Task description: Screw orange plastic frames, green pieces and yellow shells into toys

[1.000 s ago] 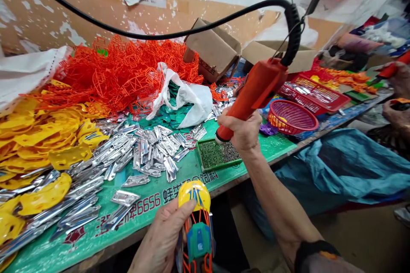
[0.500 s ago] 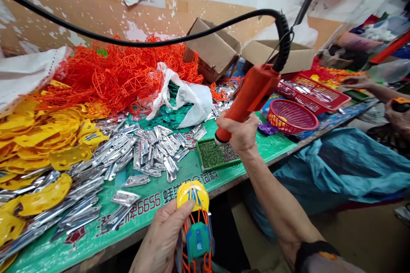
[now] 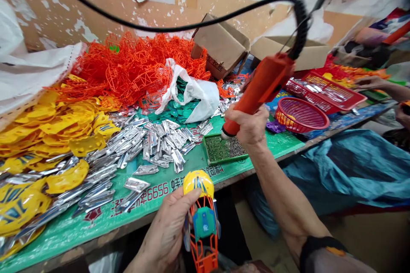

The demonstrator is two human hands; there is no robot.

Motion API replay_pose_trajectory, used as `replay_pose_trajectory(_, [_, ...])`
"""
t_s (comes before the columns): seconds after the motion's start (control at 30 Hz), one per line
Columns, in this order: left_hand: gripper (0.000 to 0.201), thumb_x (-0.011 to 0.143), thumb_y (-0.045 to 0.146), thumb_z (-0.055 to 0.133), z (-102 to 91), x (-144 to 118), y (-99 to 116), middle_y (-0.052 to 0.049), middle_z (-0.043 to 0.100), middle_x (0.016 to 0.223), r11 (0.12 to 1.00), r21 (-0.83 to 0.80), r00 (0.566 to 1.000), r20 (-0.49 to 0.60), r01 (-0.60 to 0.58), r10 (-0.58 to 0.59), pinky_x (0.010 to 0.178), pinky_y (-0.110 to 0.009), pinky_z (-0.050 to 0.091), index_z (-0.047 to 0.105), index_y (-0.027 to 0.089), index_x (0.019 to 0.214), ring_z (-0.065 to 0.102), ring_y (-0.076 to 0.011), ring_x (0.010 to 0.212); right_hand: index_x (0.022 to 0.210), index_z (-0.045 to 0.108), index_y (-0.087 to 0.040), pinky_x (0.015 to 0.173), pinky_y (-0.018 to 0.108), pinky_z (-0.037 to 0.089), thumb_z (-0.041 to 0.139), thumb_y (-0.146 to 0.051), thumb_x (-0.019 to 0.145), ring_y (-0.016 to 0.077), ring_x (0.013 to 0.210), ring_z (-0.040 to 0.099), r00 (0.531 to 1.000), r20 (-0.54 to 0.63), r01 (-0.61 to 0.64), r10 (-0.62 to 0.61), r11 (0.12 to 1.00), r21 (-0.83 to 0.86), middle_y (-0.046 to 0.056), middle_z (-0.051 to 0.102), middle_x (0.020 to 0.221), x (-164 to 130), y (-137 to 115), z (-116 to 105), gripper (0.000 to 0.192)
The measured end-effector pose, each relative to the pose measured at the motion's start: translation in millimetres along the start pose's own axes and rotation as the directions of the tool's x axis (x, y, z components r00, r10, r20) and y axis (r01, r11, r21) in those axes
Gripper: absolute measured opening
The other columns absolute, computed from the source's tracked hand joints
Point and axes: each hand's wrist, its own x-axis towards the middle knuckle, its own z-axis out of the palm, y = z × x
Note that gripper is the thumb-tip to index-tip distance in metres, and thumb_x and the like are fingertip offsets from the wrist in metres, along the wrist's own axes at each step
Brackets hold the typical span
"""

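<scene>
The right hand (image 3: 248, 126) is wrapping a tight grip around the orange electric screwdriver (image 3: 259, 89), its tip hovering just over the green screw tray (image 3: 221, 150) on the counter (image 3: 179, 179). The left hand (image 3: 168, 232) is closing its grip on a toy car (image 3: 201, 222), held off the counter's near edge, below and left of the screwdriver.

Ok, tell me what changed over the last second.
The right hand lowered the orange screwdriver until its tip reached the green screw tray. The left hand kept holding the toy below the table edge; nothing was let go.
</scene>
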Motion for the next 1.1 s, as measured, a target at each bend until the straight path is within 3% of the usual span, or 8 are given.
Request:
replay_pose_trajectory(0.17, [0.031, 0.069, 0.035, 0.078, 0.5, 2, 1, -0.003, 0.063, 0.061, 0.999, -0.045, 0.999, -0.044, -0.008, 0.006, 0.044, -0.022, 0.048, 0.068, 0.011, 0.086, 0.054, -0.0101, 0.045, 0.064, 0.058, -0.019, 0.057, 0.030, 0.047, 0.070, -0.011, 0.057, 0.0125, 0.055, 0.053, 0.991, 0.131, -0.029, 0.010, 0.988, 0.150, -0.005, 0.058, 0.061, -18, -48, 2, 0.016])
replay_pose_trajectory(0.33, [0.029, 0.070, 0.036, 0.077, 2.7, 4, 1, -0.002, 0.064, 0.062, 0.997, -0.062, 0.998, -0.049, -0.036, 0.033, 0.045, -0.021, 0.048, 0.066, 0.011, 0.081, 0.054, -0.0094, 0.046, 0.062, 0.062, -0.020, 0.060, 0.033, 0.050, 0.067, -0.012, 0.059, 0.0140, 0.058, 0.053, 0.953, 0.277, -0.173, 0.118, 0.968, 0.182, -0.003, 0.058, 0.064, -57, -82, 6, 0.010])
replay_pose_trajectory(0.5, [0.032, 0.070, 0.039, 0.076, 3.5, 5, -1, -0.001, 0.063, 0.058, 0.997, -0.051, 0.996, -0.079, -0.056, 0.052, 0.043, -0.019, 0.044, 0.066, 0.012, 0.081, 0.051, -0.0084, 0.043, 0.079, 0.062, -0.024, 0.063, 0.033, 0.049, 0.069, -0.010, 0.061, 0.0138, 0.061, 0.054, 0.954, 0.268, -0.199, 0.137, 0.955, 0.219, -0.004, 0.059, 0.069, -79, -81, 9, 0.024])
replay_pose_trajectory(0.73, [0.033, 0.068, 0.041, 0.077, 4.7, 4, -1, 0.000, 0.061, 0.056, 0.995, -0.061, 0.994, -0.085, -0.080, 0.075, 0.041, -0.019, 0.043, 0.066, 0.012, 0.081, 0.048, -0.0076, 0.041, 0.102, 0.059, -0.028, 0.067, 0.034, 0.049, 0.068, -0.008, 0.062, 0.0138, 0.062, 0.054, 0.948, 0.283, -0.211, 0.144, 0.951, 0.224, -0.005, 0.060, 0.070, -81, -75, 14, 0.045])
replay_pose_trajectory(0.9, [0.029, 0.068, 0.037, 0.078, 7.7, 3, 3, 0.001, 0.059, 0.051, 0.994, -0.065, 0.993, -0.088, -0.090, 0.084, 0.042, -0.018, 0.044, 0.065, 0.012, 0.073, 0.048, -0.0075, 0.042, 0.104, 0.059, -0.028, 0.065, 0.034, 0.050, 0.067, -0.007, 0.060, 0.0135, 0.061, 0.053, 0.947, 0.279, -0.226, 0.158, 0.946, 0.234, -0.005, 0.059, 0.070, -81, -71, 13, 0.049])
replay_pose_trajectory(1.1, [0.029, 0.069, 0.035, 0.078, 7.7, 4, 3, 0.000, 0.061, 0.055, 0.994, -0.072, 0.992, -0.108, -0.079, 0.071, 0.041, -0.018, 0.045, 0.067, 0.010, 0.078, 0.050, -0.0081, 0.042, 0.100, 0.060, -0.029, 0.060, 0.032, 0.050, 0.069, -0.010, 0.060, 0.0142, 0.060, 0.054, 0.932, 0.317, -0.258, 0.176, 0.936, 0.239, -0.005, 0.059, 0.070, -82, -68, 11, 0.046])
